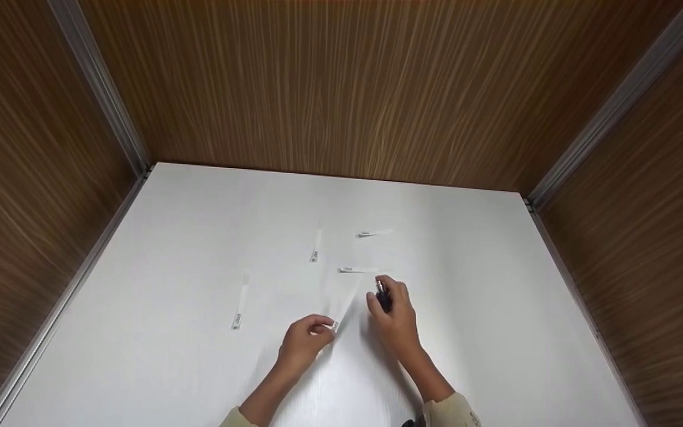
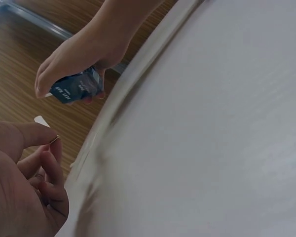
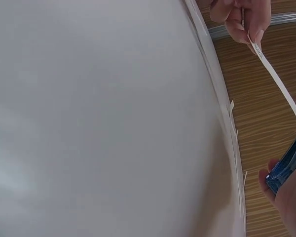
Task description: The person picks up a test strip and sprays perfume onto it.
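My left hand (image 1: 302, 345) pinches the printed end of a slim white paper strip (image 3: 278, 84) between thumb and fingertips. The strip's plain end points away, toward the other hand. In my right hand (image 1: 399, 320) is a small dark blue bottle (image 2: 75, 87) with pale lettering, fingers curled round it. That bottle is held above the table, close to the strip's far end. Just beyond both hands lies another paper strip (image 1: 353, 270), flat on the white table (image 1: 484, 332).
More printed strips lie spread on the table: one at the left (image 1: 240, 302), one near the middle (image 1: 316, 246) and one farther back (image 1: 372, 233). Wood-grain panels (image 1: 329, 89) with metal rails (image 1: 101, 83) enclose the table at the back and both sides.
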A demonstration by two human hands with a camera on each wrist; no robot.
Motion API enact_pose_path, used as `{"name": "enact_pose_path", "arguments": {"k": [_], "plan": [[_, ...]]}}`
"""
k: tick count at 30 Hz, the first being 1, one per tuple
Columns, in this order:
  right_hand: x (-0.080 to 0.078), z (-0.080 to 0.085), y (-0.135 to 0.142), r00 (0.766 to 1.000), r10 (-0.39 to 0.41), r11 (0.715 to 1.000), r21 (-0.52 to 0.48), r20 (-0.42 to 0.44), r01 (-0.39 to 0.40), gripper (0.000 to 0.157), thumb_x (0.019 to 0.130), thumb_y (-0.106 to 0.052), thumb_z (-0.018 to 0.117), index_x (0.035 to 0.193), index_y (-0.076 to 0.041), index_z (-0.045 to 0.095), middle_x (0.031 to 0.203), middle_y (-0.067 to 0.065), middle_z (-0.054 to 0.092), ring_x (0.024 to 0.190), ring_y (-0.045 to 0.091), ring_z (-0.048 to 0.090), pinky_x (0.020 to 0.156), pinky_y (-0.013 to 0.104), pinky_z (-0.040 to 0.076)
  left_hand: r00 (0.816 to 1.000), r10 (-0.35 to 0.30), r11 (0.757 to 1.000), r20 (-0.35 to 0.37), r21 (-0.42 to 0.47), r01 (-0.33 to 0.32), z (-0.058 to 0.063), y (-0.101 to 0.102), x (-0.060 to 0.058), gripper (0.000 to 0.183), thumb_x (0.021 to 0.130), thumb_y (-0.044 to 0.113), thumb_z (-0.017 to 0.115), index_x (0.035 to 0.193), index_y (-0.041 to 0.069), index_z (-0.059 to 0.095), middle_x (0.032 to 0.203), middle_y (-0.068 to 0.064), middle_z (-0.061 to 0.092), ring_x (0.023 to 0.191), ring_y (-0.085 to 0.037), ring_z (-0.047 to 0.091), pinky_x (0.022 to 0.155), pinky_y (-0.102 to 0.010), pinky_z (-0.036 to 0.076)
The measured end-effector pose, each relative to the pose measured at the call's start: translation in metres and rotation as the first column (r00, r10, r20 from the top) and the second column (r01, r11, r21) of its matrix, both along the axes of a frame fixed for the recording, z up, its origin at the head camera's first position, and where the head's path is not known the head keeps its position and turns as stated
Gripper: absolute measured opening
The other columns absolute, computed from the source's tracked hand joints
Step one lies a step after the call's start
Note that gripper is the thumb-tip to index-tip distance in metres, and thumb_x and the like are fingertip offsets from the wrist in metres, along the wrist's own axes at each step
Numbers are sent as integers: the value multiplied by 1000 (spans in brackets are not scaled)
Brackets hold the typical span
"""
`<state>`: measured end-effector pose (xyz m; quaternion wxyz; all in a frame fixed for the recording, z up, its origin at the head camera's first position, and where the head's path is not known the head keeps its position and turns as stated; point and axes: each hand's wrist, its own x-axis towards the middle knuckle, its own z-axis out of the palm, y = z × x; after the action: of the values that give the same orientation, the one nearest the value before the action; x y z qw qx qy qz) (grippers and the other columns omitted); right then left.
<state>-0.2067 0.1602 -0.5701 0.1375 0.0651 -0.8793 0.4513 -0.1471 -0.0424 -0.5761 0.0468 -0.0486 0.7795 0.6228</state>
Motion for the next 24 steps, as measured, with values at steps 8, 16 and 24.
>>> {"name": "enact_pose_path", "arguments": {"k": [8, 16, 24], "plan": [[0, 0, -8, 1000, -10, 1000, 22, -18, 11, 38, 94, -32, 68, 130, -26, 59, 115, 0, 56, 95, 18, 56, 86, 44, 50, 1000, -15, 1000, 11, -6, 15, 2, 2, 2, 20, 85, 20, 70, 103, 12, 74, 85, 2, 66, 71, -12, 59, 63, -29, 49], [0, 1, -11, 1000, -17, 1000, 22, -10, 17, 37, 94, -31, 69, 129, -24, 60, 114, 1, 57, 95, 20, 58, 85, 44, 51, 1000, -9, 999, 5, 34, 9, 5, 5, 4, 22, 84, 18, 70, 104, 10, 74, 84, 0, 67, 68, -10, 57, 62, -26, 48], [-2, -3, -11, 999, -47, 999, -4, -18, 47, 37, 94, -30, 68, 130, -26, 60, 115, 3, 57, 95, 21, 58, 85, 45, 50, 1000, -1, 997, -2, 76, 2, 4, 4, 3, 21, 84, 15, 71, 103, 7, 75, 82, -1, 67, 66, -10, 56, 59, -25, 48]]}}
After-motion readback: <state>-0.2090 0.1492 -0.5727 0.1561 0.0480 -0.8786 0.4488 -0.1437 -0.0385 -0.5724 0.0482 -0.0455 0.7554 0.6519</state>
